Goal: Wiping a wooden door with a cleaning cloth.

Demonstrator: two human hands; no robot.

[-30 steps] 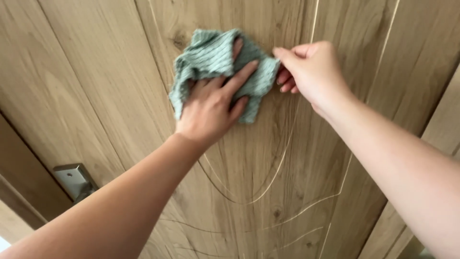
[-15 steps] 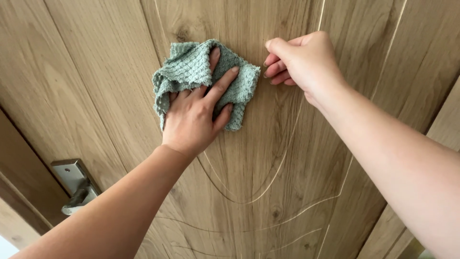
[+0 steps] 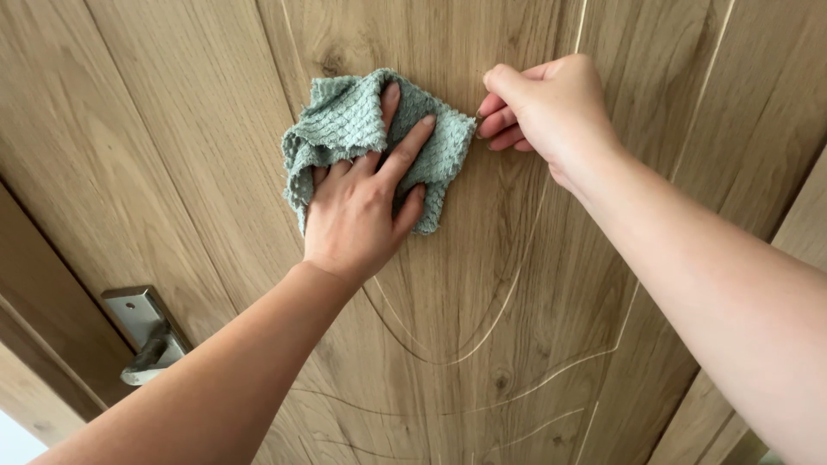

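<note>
Here the left hand [image 3: 362, 207] lies flat, fingers spread, pressing a crumpled waffle-textured green cloth [image 3: 353, 129] against the wood-grain door [image 3: 172, 129]; the right hand [image 3: 547, 108], just beside the cloth, pinches its edge. The metal handle [image 3: 146, 340], far below the cloth, is partly cut off.

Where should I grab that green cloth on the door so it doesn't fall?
Probably the bunched upper left part of the cloth, coming from the left. It stands up in thick folds there, easy to pinch, while the rest lies flat under the left hand against the door. The right hand touches its right edge.
</note>
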